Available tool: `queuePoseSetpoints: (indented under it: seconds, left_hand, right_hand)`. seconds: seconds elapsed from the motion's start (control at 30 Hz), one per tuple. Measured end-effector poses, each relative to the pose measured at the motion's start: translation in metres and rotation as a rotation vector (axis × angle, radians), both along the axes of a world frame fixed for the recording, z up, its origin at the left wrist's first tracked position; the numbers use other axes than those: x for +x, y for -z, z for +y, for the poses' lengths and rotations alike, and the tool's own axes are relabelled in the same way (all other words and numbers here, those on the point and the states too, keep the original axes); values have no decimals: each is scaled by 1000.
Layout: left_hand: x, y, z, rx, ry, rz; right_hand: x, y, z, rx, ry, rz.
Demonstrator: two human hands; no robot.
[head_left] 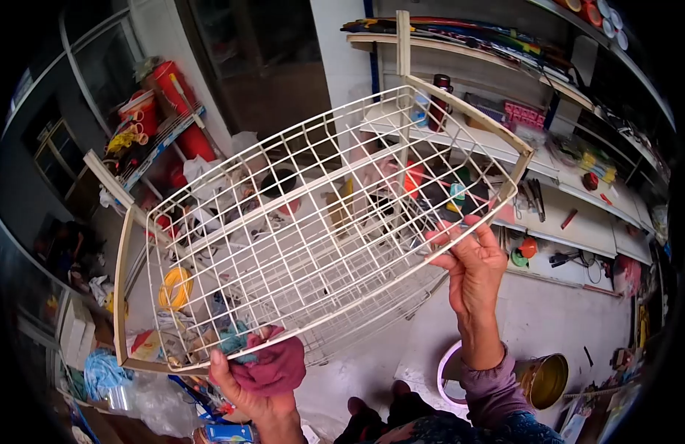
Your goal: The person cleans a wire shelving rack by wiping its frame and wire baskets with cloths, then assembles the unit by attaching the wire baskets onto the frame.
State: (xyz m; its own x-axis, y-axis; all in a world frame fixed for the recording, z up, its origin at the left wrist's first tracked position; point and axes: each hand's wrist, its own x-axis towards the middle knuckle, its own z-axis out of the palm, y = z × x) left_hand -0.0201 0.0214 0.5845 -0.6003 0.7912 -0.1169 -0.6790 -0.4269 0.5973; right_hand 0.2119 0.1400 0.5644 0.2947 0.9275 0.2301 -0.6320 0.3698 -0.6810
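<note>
A white wire-mesh shelf rack (469, 113), with metal legs at its corners, is tilted in front of me. My left hand (257, 403) is at its near left corner, the thumb up against the edge and a maroon cloth (272, 364) bunched in the fingers. Some teal cloth (233, 339) shows beside it through the mesh. On the near right rim, my right hand (475, 263) has its fingers and thumb closed round the wire. The left fingers are partly hidden behind the cloth.
Wall shelves (579, 214) with tools and a dark flask (439, 103) stand at the right. A metal bucket (544, 381) and a white-rimmed round container (450, 374) are on the floor. Red buckets (173, 85) sit at the left; loose items clutter the lower left.
</note>
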Motion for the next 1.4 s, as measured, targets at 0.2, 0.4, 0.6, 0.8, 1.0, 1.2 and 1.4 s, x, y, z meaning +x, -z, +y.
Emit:
queuePoseSetpoints:
  seconds: [0.2,0.4,0.6,0.8,1.0,1.2,1.4]
  left_hand:
    - [-3,10,-3,-20,-24,10]
    - [-2,12,-2,-10,-31,-21]
    - [7,-1,0,26,-116,15]
    - [-2,10,0,71,-13,-21]
    - [5,12,-1,51,45,-7]
    - [-15,37,-9,198,183,19]
    - [-18,37,-14,119,131,22]
  right_hand:
    - [0,9,6,21,-6,-22]
    - [-1,10,7,23,5,-15]
    - [0,12,6,35,26,-49]
    - [1,14,7,52,24,-33]
    - [14,32,25,104,-58,-57]
    - [23,29,26,171,-151,-89]
    - [22,38,32,228,-153,-77]
